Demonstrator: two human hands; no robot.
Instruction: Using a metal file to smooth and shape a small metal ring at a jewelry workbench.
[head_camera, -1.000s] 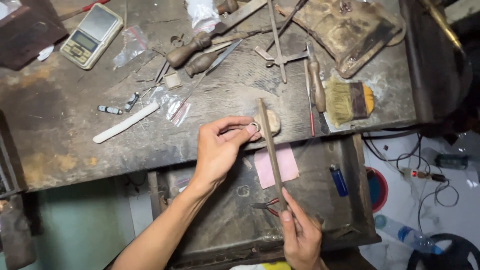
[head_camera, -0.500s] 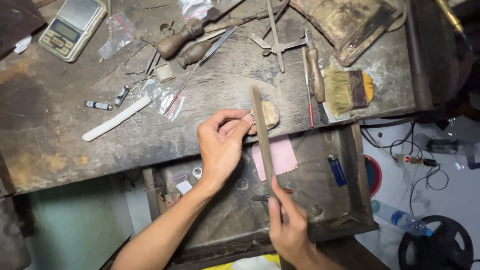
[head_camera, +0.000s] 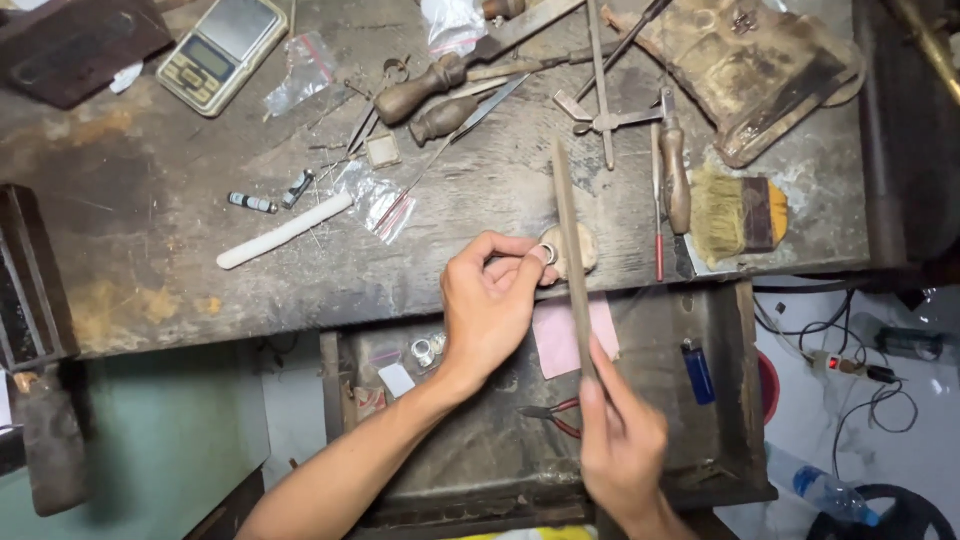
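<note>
Ring (head_camera: 548, 252), small and silvery, sits pinched between the left hand's (head_camera: 492, 305) thumb and fingertips, pressed against the wooden peg (head_camera: 582, 250) at the bench's (head_camera: 150, 280) edge. Nearest the camera, the right hand (head_camera: 622, 442) is closed around a long flat file (head_camera: 570, 250) running up beside the ring. Below lies an open drawer (head_camera: 730, 400); farther off, a brush (head_camera: 738, 214) and pocket scale (head_camera: 220, 52).

Small grey-screened pocket scale (head_camera: 220, 50) sits upper left, clear plastic bags (head_camera: 375, 200) nearby.
</note>
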